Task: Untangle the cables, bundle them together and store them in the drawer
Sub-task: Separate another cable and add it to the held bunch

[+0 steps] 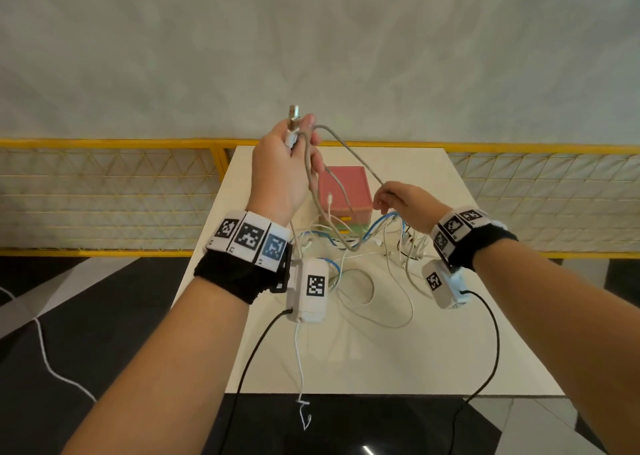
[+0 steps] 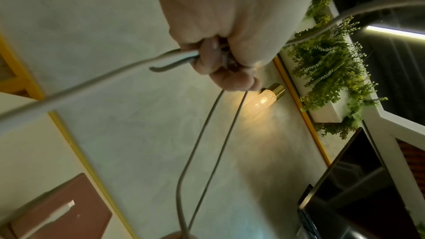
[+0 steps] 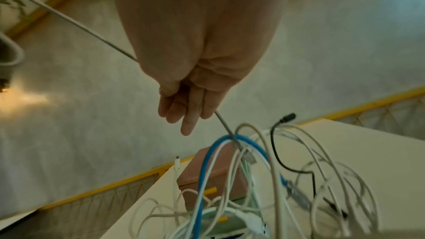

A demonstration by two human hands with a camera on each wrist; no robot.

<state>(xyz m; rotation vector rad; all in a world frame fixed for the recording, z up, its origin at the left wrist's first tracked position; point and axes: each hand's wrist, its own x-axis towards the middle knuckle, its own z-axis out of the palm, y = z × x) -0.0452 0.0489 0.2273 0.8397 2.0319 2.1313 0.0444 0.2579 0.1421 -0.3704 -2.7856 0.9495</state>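
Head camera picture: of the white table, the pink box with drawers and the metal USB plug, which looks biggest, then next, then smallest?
1. The white table looks biggest by far.
2. The pink box with drawers comes next.
3. The metal USB plug, sticking up from the left hand, looks smallest, although it is held up nearer the camera.

A pale desk (image 1: pixel 433 350) carries a loose tangle of white, grey, blue and black cables (image 1: pixel 367 281). Behind the tangle stands a small pink drawer box (image 1: pixel 344 188).
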